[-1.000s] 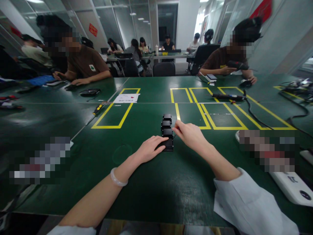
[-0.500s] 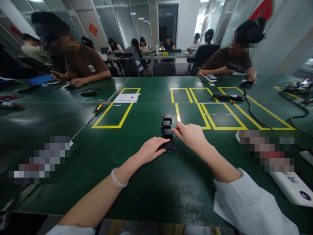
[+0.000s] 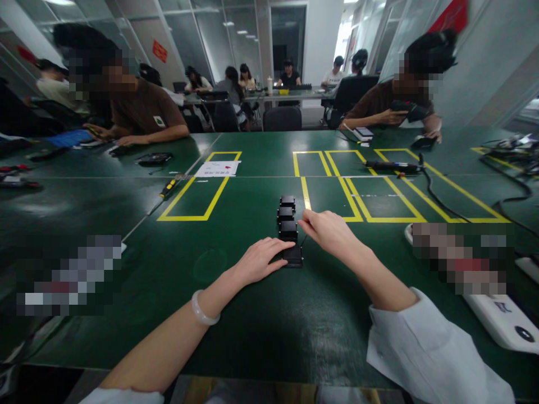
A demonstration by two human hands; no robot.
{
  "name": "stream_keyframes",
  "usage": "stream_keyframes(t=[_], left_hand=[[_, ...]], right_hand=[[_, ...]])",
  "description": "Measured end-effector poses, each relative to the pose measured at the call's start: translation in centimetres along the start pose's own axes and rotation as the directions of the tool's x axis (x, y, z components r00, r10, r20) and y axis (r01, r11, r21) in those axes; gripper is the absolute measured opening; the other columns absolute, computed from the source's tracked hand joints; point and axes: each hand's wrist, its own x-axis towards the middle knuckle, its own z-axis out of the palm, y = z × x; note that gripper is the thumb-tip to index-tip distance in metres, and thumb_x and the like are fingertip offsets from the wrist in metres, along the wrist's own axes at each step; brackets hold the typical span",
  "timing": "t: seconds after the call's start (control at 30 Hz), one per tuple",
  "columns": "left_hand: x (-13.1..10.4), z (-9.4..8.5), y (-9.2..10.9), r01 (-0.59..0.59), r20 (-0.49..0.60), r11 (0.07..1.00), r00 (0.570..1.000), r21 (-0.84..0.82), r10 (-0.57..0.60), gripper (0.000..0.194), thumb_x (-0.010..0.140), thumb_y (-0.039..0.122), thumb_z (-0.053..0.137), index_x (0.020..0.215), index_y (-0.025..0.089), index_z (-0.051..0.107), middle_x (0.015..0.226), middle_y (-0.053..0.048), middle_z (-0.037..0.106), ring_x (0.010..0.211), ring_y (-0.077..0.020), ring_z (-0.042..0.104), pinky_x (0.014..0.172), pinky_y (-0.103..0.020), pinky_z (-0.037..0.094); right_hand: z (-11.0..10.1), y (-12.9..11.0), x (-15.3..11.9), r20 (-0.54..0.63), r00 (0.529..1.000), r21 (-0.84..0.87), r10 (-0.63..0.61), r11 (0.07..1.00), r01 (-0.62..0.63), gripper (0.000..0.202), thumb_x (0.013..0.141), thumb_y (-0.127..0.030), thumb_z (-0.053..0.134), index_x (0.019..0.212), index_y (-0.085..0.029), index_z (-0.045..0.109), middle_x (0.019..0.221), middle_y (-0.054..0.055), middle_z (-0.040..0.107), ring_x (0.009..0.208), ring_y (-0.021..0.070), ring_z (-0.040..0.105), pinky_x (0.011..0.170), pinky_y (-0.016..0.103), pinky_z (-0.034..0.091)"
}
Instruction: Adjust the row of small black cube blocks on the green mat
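Several small black blocks stand in a column on the table in front of me, with small screw-like studs along their sides. My left hand steadies the nearest black block, its fingers across the top and its thumb at the near left part. To the right of the column, my right hand is closed in a pinch on a thin dark rod, perhaps a hex key. The rod slants down toward the right side of the nearest block. Its upper end is hidden in the fingers.
Yellow tape outlines mark the green table. A screwdriver and a paper sheet lie ahead left. A corded black tool lies ahead right. Blurred-out items flank my arms. Two people work across the table.
The nearest block has shifted slightly toward me and to the right, with my left hand still on it. My right hand has barely moved. The person ahead right has moved a dark held object.
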Motion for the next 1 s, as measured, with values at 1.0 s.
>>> stream_keyframes(t=[1.0], left_hand=[[0.1,-0.2,0.1,0.004,-0.002,1.0,1.0,-0.028,-0.004,0.041,0.094,0.033,0.05,0.135,0.027,0.043,0.121,-0.005,0.058,0.106,-0.0213,0.054,0.092,-0.036,0.044]], right_hand=[[-0.6,-0.9,-0.6,0.019,1.0,-0.032,0.001,1.0,-0.001,0.031,0.098,-0.04,0.024,0.101,-0.02,0.048,0.078,0.006,0.068,0.069,0.0195,0.064,0.051,0.026,0.02]])
